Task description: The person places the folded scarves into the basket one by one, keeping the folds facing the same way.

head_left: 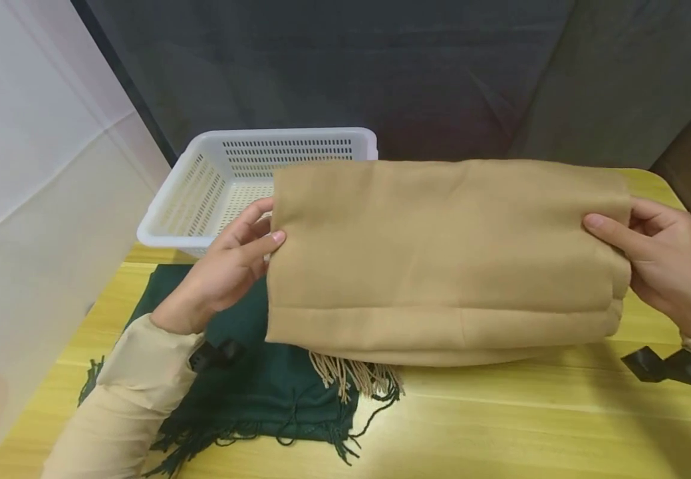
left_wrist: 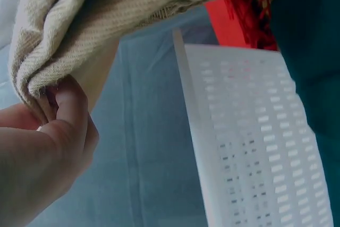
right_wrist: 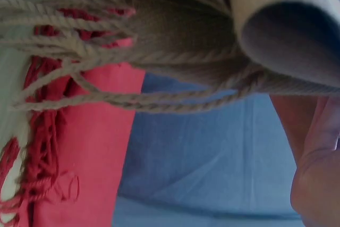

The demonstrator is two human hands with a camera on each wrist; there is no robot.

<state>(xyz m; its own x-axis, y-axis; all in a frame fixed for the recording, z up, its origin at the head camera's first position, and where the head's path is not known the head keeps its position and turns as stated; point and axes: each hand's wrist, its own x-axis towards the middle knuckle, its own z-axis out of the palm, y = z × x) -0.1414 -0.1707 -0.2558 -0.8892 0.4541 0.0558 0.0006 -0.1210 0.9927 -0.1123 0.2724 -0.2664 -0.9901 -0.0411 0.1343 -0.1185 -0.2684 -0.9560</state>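
Observation:
A folded tan scarf (head_left: 441, 246) is stretched between my two hands above the table. My left hand (head_left: 225, 273) pinches its left edge, thumb on the near face and fingers behind. At the opposite edge, my right hand (head_left: 668, 266) grips the scarf the same way. Tan fringe (head_left: 351, 376) hangs from beneath the lower fold. In the left wrist view, layered folds of the tan scarf (left_wrist: 69, 41) show at the fingers. The right wrist view shows a rolled fold and loose twisted tassels (right_wrist: 175, 99). Part of the right hand is cut off there.
A dark green fringed scarf (head_left: 249, 386) lies folded on the yellow wooden table (head_left: 501, 426) at left. Behind it stands a white perforated basket (head_left: 180, 236), partly covered by the tan scarf. A red fringed scarf (right_wrist: 90, 147) shows in both wrist views. Dark cloth (head_left: 321, 66) hangs behind.

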